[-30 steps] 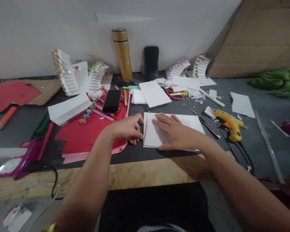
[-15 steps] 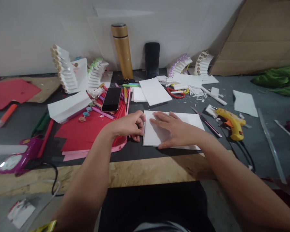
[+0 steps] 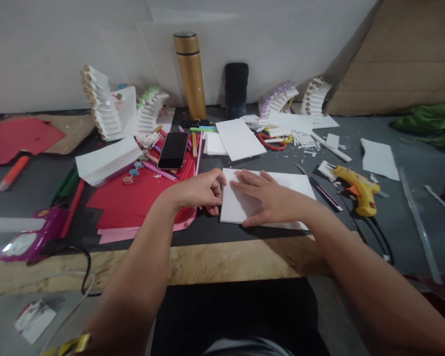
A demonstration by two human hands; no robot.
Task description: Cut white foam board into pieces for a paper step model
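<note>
A white rectangular sheet [image 3: 292, 190], thick or layered at its edge, lies flat on the dark tabletop in front of me. My right hand [image 3: 261, 198] rests palm down across it, fingers spread and pressing on the surface. At its left edge is my left hand [image 3: 207, 190], with fingers curled inward and the fingertips against the edge. Whether anything is pinched in those fingers is hidden. Close to the sheet's right side lies a dark purple craft knife [image 3: 323, 192]. Red and pink paper sheets [image 3: 122, 202] lie under and beyond my left wrist.
A yellow glue gun [image 3: 359, 190] lies on the right, with a clear glue stick [image 3: 419, 222] beyond it. Behind the sheet are a phone [image 3: 173, 151], white cards [image 3: 241, 140] and red-handled scissors [image 3: 272, 143]. A gold flask [image 3: 191, 74] and paper stair models [image 3: 102, 106] stand along the wall.
Both hands keep the same pose on and beside the white sheet. The whole view has shifted slightly; nothing was picked up or let go.
</note>
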